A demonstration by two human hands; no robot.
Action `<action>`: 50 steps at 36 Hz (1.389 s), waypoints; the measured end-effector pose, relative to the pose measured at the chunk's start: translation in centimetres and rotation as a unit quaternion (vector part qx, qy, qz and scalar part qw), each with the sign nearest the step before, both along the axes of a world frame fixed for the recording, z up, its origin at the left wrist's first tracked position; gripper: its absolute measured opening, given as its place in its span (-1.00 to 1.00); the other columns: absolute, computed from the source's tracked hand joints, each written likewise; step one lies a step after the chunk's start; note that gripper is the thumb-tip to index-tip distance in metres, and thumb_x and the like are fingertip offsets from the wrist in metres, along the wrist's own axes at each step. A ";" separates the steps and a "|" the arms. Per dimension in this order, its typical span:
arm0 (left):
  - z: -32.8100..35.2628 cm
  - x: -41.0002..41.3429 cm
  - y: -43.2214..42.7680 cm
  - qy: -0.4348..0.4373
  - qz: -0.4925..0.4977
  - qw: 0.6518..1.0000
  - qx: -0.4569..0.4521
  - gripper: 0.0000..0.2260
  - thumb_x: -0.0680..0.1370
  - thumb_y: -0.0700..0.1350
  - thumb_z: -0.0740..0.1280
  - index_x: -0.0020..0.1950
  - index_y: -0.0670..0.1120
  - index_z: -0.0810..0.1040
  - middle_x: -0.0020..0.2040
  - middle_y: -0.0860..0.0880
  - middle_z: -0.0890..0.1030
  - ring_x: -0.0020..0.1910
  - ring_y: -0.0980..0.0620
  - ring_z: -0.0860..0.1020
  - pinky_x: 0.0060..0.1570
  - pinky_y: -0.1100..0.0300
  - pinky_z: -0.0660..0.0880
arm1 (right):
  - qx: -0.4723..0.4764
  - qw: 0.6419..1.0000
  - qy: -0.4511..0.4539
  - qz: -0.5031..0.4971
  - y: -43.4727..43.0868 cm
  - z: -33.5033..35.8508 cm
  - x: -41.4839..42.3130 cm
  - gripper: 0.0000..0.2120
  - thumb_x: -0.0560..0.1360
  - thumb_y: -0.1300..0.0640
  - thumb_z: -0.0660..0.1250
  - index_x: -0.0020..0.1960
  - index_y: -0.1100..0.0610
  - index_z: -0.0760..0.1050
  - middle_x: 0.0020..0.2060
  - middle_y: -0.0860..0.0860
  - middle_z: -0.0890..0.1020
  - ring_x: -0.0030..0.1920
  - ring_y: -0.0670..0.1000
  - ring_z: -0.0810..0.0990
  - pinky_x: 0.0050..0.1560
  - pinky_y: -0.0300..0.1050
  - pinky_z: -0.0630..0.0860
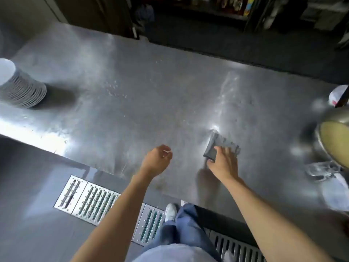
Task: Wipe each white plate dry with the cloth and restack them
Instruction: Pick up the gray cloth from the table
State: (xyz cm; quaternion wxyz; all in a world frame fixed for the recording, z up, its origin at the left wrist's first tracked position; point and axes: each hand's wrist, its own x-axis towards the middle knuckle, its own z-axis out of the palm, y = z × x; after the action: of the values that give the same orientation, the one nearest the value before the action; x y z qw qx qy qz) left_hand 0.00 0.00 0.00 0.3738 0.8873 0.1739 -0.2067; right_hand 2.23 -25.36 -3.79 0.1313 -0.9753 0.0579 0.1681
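Steel, dull and scratched, makes the long counter [151,87], and small drops of water [113,90] lie on its middle part. The white plates [23,91] stand in one tall stack at the far left end of the counter, well apart from both hands. The grey cloth [215,146] is folded into a thick rectangle and lies flat on the counter to the right of the middle, near the front edge. The right hand [223,163] rests on the near part of the cloth; its fingers [233,151] are stretched out on top and press it down, not curled around it. The left hand [157,160] hangs over the front edge of the counter, to the left of the cloth and apart from it, with the fingers loosely bent and holding nothing. At the right end stands a metal bowl [338,115] with a pale yellow filling. Behind it is a white container [338,93] with a red mark, and in front of it a clear glass [319,170], which is blurred. Below the counter, metal grates [90,201] are set in the grey floor. The blue jeans [187,227] and one white shoe [170,211] of the person show beside them.
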 end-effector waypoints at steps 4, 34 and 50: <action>-0.2 0.1 -0.8 0.014 0.031 0.999 0.005 -0.80 0.62 -0.05 0.39 0.23 -0.02 0.67 0.05 -0.05 0.75 0.14 -0.06 0.68 0.12 0.24 0.47 | -0.063 0.997 0.017 0.038 -0.5 -1.7 1.2 -0.44 0.44 -0.08 0.46 0.35 0.06 0.39 0.25 0.13 0.47 0.29 0.22 0.48 0.30 0.15 0.41; 6.4 -4.4 26.6 -0.142 0.248 0.957 0.042 -0.75 0.65 -0.03 0.36 0.32 0.02 0.63 0.25 0.01 0.65 0.08 0.01 0.63 0.21 0.02 0.55 | 0.624 0.746 0.190 -0.137 33.7 11.2 6.0 -0.84 0.55 -0.03 0.41 -0.03 0.06 0.60 -0.06 0.09 0.73 -0.06 0.13 0.72 -0.26 0.06 0.62; 9.0 -9.6 50.1 -0.181 0.294 0.938 0.032 -0.71 0.66 0.00 0.32 0.35 -0.01 0.61 0.27 0.01 0.64 0.18 0.05 0.59 0.23 0.08 0.51 | 0.651 0.742 0.132 -0.090 61.2 14.1 0.3 -0.80 0.56 0.20 0.43 0.17 0.16 0.53 0.07 0.15 0.71 0.09 0.14 0.70 0.15 0.24 0.61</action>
State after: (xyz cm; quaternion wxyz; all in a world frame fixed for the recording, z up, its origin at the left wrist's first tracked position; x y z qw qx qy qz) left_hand -9.57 50.10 9.01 0.4142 0.8306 0.3630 0.0825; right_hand 2.54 35.80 10.27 0.7400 -0.6106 0.0391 0.2793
